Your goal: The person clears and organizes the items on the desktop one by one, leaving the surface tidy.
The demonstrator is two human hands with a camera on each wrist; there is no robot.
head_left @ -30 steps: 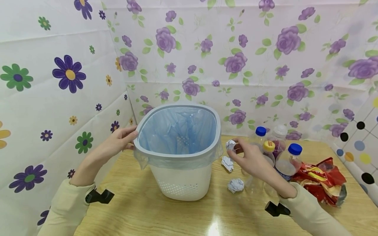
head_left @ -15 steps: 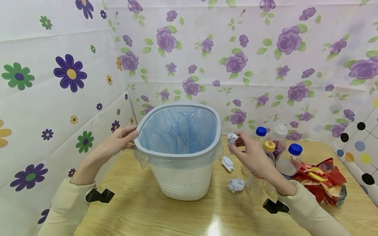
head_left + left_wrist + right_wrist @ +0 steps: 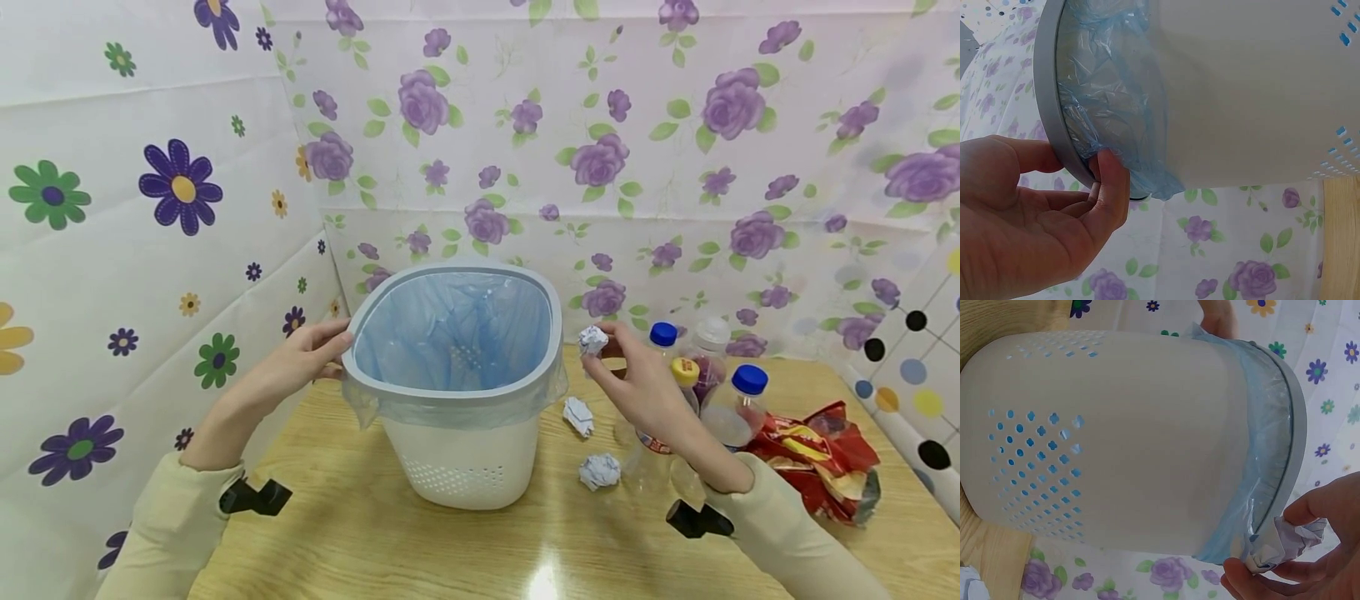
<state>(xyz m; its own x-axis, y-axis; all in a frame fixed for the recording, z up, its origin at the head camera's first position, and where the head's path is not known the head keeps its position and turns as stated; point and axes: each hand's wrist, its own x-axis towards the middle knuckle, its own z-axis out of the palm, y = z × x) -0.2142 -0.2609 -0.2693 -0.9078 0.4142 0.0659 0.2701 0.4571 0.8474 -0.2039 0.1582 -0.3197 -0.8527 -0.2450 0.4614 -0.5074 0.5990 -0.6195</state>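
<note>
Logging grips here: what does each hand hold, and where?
Right hand pinches a paper ball by its sides; left hand grips the bin at its rim.

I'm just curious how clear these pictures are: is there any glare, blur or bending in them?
Head view: soft, even light, with a bright glare patch on the table at the front edge, and the wide lens bows the walls. Left wrist view: the bin is so close it looks pale and washed out. Right wrist view: sharp, with the paper ball and the bin's holes crisp.
</note>
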